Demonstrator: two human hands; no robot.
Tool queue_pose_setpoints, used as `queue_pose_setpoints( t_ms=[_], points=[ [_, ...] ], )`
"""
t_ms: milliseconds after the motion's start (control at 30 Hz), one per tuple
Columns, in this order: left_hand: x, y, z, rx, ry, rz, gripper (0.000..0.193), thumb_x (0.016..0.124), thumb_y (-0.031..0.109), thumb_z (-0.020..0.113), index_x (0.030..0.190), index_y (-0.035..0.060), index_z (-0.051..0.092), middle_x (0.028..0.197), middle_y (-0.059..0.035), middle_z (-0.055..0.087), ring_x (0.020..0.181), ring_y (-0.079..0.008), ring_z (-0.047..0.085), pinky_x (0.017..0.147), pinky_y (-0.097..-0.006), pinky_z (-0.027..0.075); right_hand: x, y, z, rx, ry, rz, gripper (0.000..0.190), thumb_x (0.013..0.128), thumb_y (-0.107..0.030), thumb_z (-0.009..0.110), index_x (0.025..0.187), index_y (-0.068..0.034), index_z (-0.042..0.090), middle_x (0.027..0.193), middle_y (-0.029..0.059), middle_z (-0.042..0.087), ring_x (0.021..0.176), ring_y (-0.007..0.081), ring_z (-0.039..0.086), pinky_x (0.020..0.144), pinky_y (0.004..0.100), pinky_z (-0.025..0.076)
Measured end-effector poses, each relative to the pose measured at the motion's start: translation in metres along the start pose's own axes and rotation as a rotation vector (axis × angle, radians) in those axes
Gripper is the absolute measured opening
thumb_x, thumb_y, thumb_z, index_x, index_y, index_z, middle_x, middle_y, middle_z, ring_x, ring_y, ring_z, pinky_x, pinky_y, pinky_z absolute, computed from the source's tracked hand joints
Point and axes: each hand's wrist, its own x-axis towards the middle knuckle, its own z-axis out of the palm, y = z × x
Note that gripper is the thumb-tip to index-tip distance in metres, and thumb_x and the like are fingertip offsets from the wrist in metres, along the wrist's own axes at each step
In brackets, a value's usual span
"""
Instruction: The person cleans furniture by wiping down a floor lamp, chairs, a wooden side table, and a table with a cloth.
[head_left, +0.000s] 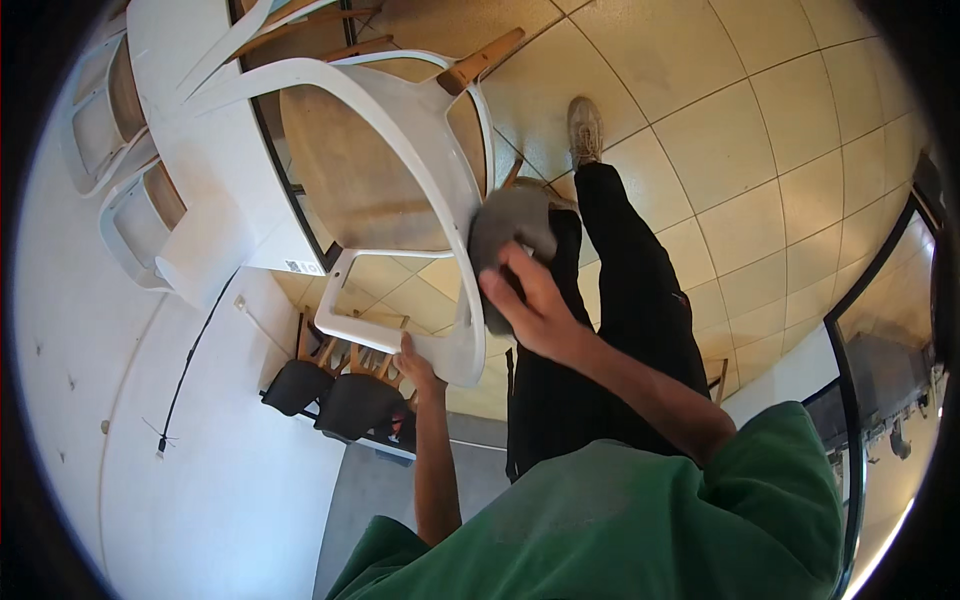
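Note:
A white plastic armchair (431, 124) with a brown wooden seat (352, 172) stands before me, drawn up at the table. My left hand (420, 371) grips the lower corner of its white frame, thumb on top. In my right hand (544, 319) is a grey cloth (517, 214), bunched and partly blurred. The cloth lies against the outer side of the chair's curved top rail, near my legs. My right fingers and thumb press into its folds.
A white table (199, 105) with a dark edge is beyond the chair, more white chairs (142, 217) across it. Dark chairs (364, 405) stand by the wall. A black cable (187, 356) hangs there. My shoe (585, 127) rests on the tiled floor (720, 142). Right is a dark-framed glass panel (885, 300).

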Motion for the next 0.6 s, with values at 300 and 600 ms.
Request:
queue_pose_setpoints(
  t_ms=[300, 600],
  points=[
    [0.002, -0.003, 0.009, -0.046, 0.117, 0.034, 0.041, 0.086, 0.035, 0.063, 0.101, -0.0004, 0.051, 0.087, -0.0123, 0.054, 0.072, -0.0267, 0.06, 0.061, -0.0405, 0.052, 0.172, -0.028, 0.006, -0.197, 0.149, -0.682, 0.012, 0.098, -0.008, 0.051, 0.107, -0.001, 0.049, 0.102, 0.0089, 0.047, 0.09, 0.0122, 0.045, 0.077, 0.0252, 0.039],
    [0.013, -0.014, 0.0, -0.109, 0.138, 0.067, 0.036, 0.089, 0.028, 0.063, 0.102, -0.0013, 0.046, 0.093, -0.0106, 0.054, 0.079, -0.0201, 0.056, 0.07, -0.036, 0.049, 0.076, -0.017, -0.021, 0.055, -0.001, -0.057, 0.022, 0.099, -0.016, 0.053, 0.115, -0.004, 0.046, 0.097, -0.0017, 0.049, 0.091, 0.0044, 0.045, 0.08, 0.0197, 0.039]
  ],
)
